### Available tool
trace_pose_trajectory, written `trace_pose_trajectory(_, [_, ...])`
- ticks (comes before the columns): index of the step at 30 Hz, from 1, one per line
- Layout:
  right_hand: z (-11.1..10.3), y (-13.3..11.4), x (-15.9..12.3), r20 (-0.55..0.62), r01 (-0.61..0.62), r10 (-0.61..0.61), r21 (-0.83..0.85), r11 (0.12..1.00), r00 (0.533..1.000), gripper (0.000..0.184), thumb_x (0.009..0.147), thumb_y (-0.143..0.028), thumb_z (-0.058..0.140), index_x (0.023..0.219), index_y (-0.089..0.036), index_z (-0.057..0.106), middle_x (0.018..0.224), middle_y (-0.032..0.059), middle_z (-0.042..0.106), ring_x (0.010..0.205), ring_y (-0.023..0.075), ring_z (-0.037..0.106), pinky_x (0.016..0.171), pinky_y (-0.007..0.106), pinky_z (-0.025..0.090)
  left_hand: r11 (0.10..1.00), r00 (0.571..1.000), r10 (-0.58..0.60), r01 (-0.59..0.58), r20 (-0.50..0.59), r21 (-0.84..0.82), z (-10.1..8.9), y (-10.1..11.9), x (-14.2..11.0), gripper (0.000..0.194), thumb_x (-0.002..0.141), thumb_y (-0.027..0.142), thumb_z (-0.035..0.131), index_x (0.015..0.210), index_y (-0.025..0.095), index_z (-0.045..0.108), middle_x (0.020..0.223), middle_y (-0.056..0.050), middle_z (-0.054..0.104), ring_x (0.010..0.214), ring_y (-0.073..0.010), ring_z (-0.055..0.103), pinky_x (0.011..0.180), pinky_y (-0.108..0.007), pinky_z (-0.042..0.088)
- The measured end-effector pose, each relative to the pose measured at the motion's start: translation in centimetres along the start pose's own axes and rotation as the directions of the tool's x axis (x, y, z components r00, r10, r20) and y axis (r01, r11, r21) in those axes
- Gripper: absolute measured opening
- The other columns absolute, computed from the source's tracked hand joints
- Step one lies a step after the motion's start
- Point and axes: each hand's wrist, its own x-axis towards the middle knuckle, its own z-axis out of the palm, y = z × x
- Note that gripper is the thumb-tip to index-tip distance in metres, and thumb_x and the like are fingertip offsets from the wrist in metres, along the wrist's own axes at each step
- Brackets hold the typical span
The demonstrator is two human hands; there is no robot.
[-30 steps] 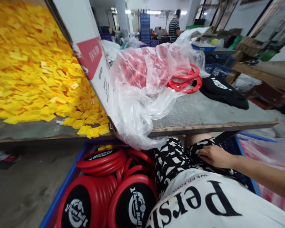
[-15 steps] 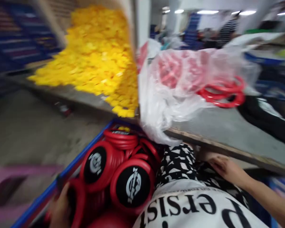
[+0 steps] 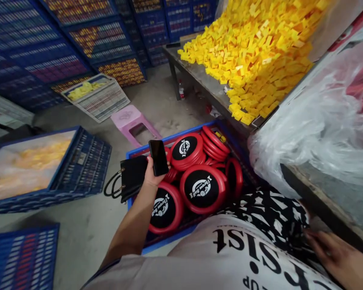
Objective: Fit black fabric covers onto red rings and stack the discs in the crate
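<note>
My left hand [image 3: 153,171] is closed around a black smartphone [image 3: 158,158], its dark screen turned up. Below the phone is a blue crate [image 3: 153,245] of red discs [image 3: 203,188] with black centres and white "Throw Ball" print. A black handbag [image 3: 133,177] with two loop handles sits at the crate's left end, partly behind my wrist. At the lower right, my right hand [image 3: 335,253] rests by the black-and-white patterned trousers [image 3: 278,217]. Its fingers are loosely bent and somewhat apart, with nothing visible in them.
Yellow pieces [image 3: 254,60] are heaped on a table [image 3: 196,72]. Clear plastic bags [image 3: 314,117] lie at the right. A pink stool [image 3: 131,121], a tipped white crate [image 3: 103,98] and a blue crate [image 3: 84,161] stand on the floor. Stacked crates [image 3: 103,36] line the back.
The view has swung left and down. My left hand, earlier at a red disc, now holds a smartphone above the crate. My right hand stays near the trousers.
</note>
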Motion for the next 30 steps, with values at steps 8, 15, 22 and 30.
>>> trace_pose_trajectory(8, [-1.1, -10.1, 12.1, -0.017, 0.416, -0.416, 0.072, 0.906, 0.909, 0.034, 0.105, -0.033, 0.041, 0.095, -0.020, 0.071, 0.080, 0.0025, 0.073, 0.073, 0.0156, 0.071, 0.062, 0.025, 0.054, 0.994, 0.963, 0.044, -0.014, -0.267, 0.111, -0.6, -1.6, -1.8, 0.040, 0.088, 0.050, 0.070, 0.108, 0.016, 0.067, 0.077, -0.002, 0.069, 0.059, -0.0161, 0.068, 0.058, -0.029, 0.057])
trace_pose_trajectory(15, [0.0, -7.4, 8.7, -0.014, 0.324, -0.324, 0.076, 0.943, 0.946, 0.036, 0.105, -0.035, 0.040, 0.093, -0.021, 0.071, 0.078, 0.0016, 0.073, 0.069, 0.0152, 0.071, 0.059, 0.025, 0.054, 0.980, 0.924, 0.158, -0.103, -0.348, 0.171, -0.4, -1.0, -1.2, 0.040, 0.079, 0.046, 0.081, 0.105, 0.024, 0.061, 0.078, 0.004, 0.066, 0.053, -0.0111, 0.064, 0.057, -0.025, 0.054])
trace_pose_trajectory(22, [1.7, -5.8, 6.3, 0.114, 0.141, -0.156, 0.128, 0.982, 0.981, 0.040, 0.103, -0.042, 0.039, 0.095, -0.022, 0.073, 0.083, 0.0039, 0.073, 0.070, 0.0172, 0.071, 0.061, 0.027, 0.055, 0.965, 0.891, 0.187, -0.090, -0.413, 0.245, 0.0, -1.9, -0.1, 0.041, 0.078, 0.048, 0.081, 0.108, 0.027, 0.060, 0.081, 0.004, 0.063, 0.055, -0.0094, 0.061, 0.055, -0.023, 0.051])
trace_pose_trajectory(30, [3.6, -2.9, 4.3, 0.119, -0.005, -0.013, 0.154, 0.988, 0.993, 0.042, 0.098, -0.048, 0.041, 0.097, -0.025, 0.076, 0.091, 0.0035, 0.076, 0.076, 0.0209, 0.074, 0.064, 0.032, 0.059, 0.916, 0.700, 0.300, -0.021, -0.648, 0.401, -3.6, 0.5, -1.3, 0.067, 0.084, 0.042, 0.076, 0.141, 0.040, 0.040, 0.088, 0.004, 0.062, 0.048, -0.0076, 0.050, 0.045, -0.020, 0.040])
